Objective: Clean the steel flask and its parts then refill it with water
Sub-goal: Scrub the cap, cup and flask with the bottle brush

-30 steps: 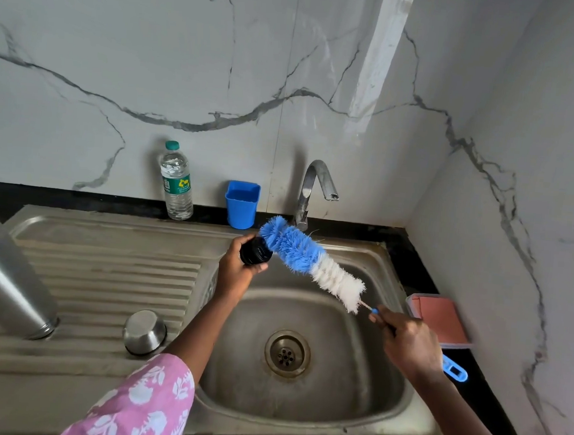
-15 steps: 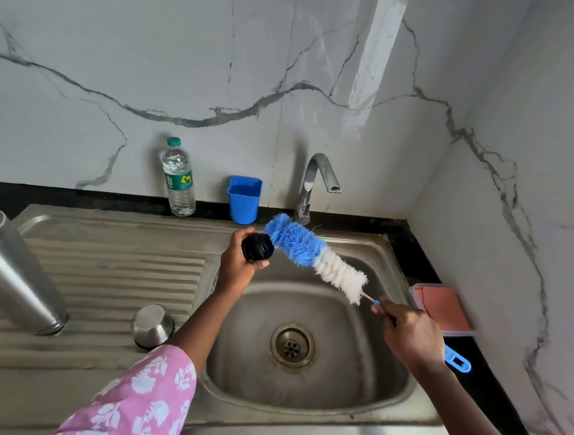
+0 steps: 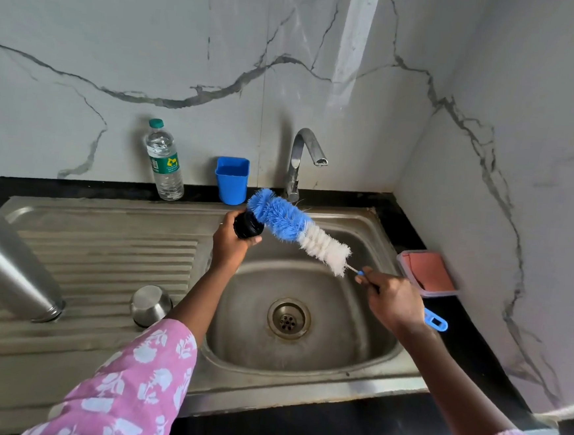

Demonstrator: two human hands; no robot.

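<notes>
We are scrubbing the black stopper (image 3: 247,227), held over the sink (image 3: 304,373) by our left hand (image 3: 230,243) with fingers curled round it, while our right hand (image 3: 394,299) grips the brush (image 3: 295,228) at 3 o'clock; next we should rinse it.

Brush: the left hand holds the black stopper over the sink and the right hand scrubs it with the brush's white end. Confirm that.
Not quite. In the head view the left hand holds the black stopper over the sink, but the right hand works the brush with its blue end on it, not the white.
</notes>
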